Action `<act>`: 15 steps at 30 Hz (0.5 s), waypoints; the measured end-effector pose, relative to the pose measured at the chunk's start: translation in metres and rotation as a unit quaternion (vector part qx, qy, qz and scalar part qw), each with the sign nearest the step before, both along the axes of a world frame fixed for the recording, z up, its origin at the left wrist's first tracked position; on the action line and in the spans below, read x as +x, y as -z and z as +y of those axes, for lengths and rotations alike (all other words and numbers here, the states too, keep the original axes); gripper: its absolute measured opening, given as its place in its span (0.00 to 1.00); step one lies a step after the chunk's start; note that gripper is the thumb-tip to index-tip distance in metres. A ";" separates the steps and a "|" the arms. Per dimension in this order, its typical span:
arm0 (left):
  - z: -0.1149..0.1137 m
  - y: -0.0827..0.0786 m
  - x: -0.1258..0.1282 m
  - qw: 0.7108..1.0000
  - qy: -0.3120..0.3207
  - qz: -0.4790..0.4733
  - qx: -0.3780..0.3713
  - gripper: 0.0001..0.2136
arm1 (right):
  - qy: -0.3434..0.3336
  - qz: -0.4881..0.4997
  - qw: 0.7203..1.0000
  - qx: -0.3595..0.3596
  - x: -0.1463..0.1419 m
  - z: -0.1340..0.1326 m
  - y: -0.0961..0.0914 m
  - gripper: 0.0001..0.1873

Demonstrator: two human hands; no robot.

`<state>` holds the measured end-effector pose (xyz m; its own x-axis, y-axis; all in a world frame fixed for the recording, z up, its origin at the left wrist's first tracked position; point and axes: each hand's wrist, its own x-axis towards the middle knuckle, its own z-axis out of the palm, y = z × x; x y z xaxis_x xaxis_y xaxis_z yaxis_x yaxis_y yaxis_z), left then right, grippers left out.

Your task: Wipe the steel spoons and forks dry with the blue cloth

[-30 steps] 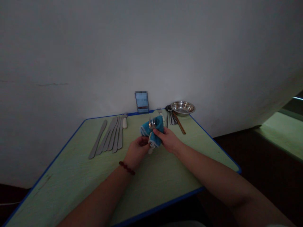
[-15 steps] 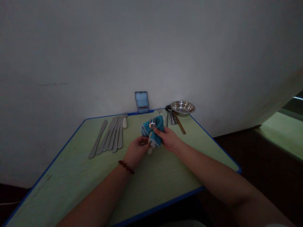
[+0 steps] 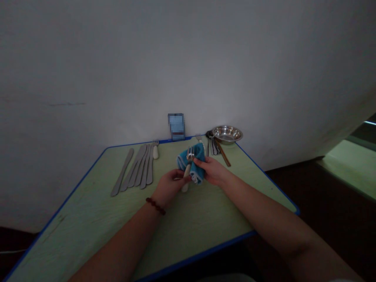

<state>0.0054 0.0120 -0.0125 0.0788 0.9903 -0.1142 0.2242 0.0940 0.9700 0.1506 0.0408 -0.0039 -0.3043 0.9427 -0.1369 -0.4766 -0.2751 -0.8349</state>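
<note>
My left hand (image 3: 172, 183), with a dark red bead bracelet at the wrist, is closed on the pale handle of a fork (image 3: 187, 171). The fork's metal head points away from me and lies against a blue cloth (image 3: 197, 172) with a light edge. Bunched in my right hand (image 3: 214, 170), the cloth sits behind and beside the fork, and my right thumb presses near the base of the tines. Both hands are above the middle of the table, close together. Part of the handle is hidden by my left fingers.
Several table knives (image 3: 138, 168) lie side by side on the left of the table (image 3: 205, 235), next to another pale-handled fork (image 3: 156, 152). Spoons (image 3: 213, 147), chopsticks (image 3: 223, 154) and a metal bowl (image 3: 227, 134) are at the back right. A blurred screen (image 3: 176, 126) stands against the wall.
The cloth and my right hand have shifted slightly right, baring more of the fork's handle. My left hand still grips the handle.
</note>
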 end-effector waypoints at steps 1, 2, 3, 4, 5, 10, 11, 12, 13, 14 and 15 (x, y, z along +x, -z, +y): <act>0.000 0.000 -0.001 1.000 0.008 0.002 0.000 0.14 | -0.001 0.001 1.000 -0.002 0.000 0.000 0.000 0.08; 0.001 -0.001 -0.001 1.000 0.015 0.003 -0.001 0.14 | -0.001 0.001 1.000 -0.004 0.001 0.000 -0.001 0.08; 0.001 -0.001 -0.002 1.000 0.015 0.005 -0.001 0.14 | 0.000 0.000 1.000 -0.006 0.001 0.000 -0.001 0.07; 0.001 -0.002 -0.002 1.000 0.015 0.008 0.000 0.14 | 0.003 -0.001 1.000 -0.010 0.002 0.000 -0.002 0.07; 0.001 -0.002 -0.002 1.000 0.015 0.013 0.001 0.13 | 0.004 -0.003 1.000 -0.014 0.002 0.001 -0.003 0.06; -0.002 -0.010 -0.002 0.998 0.020 0.057 -0.019 0.12 | 0.013 -0.009 0.999 -0.040 0.008 0.004 -0.008 0.03; -0.002 -0.011 -0.002 0.997 0.023 0.067 -0.018 0.12 | 0.015 -0.011 0.999 -0.044 0.010 0.005 -0.009 0.02; -0.003 -0.012 -0.002 0.997 0.026 0.077 -0.014 0.12 | 0.017 -0.012 0.999 -0.046 0.011 0.006 -0.010 0.02; -0.003 -0.013 -0.002 0.996 0.028 0.089 -0.011 0.12 | 0.017 -0.012 0.999 -0.042 0.013 0.007 -0.010 0.02; -0.003 -0.013 -0.003 0.994 0.031 0.101 -0.008 0.12 | 0.010 -0.012 0.999 -0.030 0.014 0.007 -0.010 0.02; -0.002 -0.013 -0.003 0.993 0.033 0.111 -0.004 0.12 | -0.001 -0.010 1.000 -0.016 0.016 0.008 -0.010 0.02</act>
<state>0.0020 0.0096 0.0001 0.1152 0.9830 -0.1433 0.4393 0.0790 0.8949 0.1662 0.0488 0.0063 -0.3026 0.9374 -0.1725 -0.4595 -0.3021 -0.8352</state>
